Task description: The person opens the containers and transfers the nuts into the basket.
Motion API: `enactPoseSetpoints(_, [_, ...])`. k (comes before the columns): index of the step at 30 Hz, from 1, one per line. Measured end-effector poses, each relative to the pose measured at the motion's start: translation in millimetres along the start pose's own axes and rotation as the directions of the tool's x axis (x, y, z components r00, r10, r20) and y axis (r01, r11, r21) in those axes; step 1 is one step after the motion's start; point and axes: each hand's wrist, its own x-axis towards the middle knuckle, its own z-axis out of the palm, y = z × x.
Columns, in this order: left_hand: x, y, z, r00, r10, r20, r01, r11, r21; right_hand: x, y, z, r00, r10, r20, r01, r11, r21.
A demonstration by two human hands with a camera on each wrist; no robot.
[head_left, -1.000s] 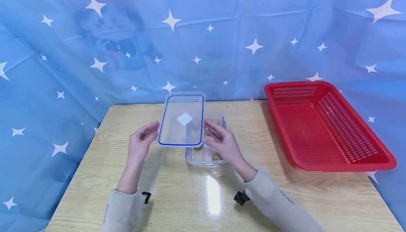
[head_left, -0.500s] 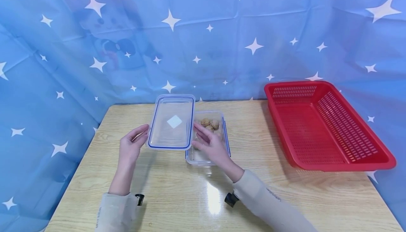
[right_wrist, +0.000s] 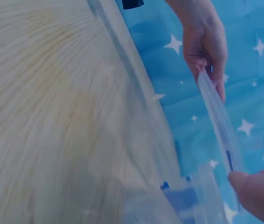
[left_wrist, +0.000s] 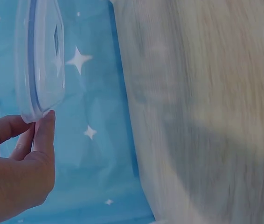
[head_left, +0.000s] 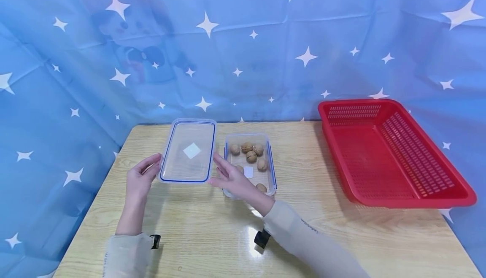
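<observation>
One lid point(head_left: 187, 164), held over the table point(head_left: 212, 236), was pinched at opposite sides by left hand point(head_left: 139, 177) and right hand point(head_left: 236, 182), its long axis directed forward, left of one box point(head_left: 272, 164). The right hand was placed nearer the box; seven visible walnuts point(head_left: 251, 156) were counted inside, and one basket point(head_left: 360, 153) farther right.

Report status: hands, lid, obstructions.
Left hand and right hand gripping lid, held above table. Container uncovered, walnuts inside. Nothing seen blocking lid.

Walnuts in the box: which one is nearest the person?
The lone walnut at the near end of the box, nearer than the white square; the other visible walnuts lie farther back.
</observation>
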Motion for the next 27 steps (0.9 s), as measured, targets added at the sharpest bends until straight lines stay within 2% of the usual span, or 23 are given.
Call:
enactPoseSetpoints(4, [2.9,-4.6,-13.2,1.000,-0.005,-0.019,0.005,1.000,0.020,10,4,12,0.999,0.041,0.016,-0.041,0.999,0.027])
enactPoseSetpoints(11, [6.8,-13.3,-28.4,0.998,-0.044,-0.041,0.048,0.994,0.101,25,14,29,0.989,0.148,-0.010,-0.148,0.988,0.036])
enactPoseSetpoints(21, [22.1,-27.9,-46.4,0.992,-0.115,-0.053,0.124,0.968,0.219,42,25,48,0.975,0.222,-0.020,-0.222,0.975,0.007])
enactPoseSetpoints(27, [30.1,-36.9,-52.8,0.992,-0.118,-0.036,0.123,0.958,0.260,50,29,54,0.967,0.253,-0.032,-0.253,0.967,0.003])
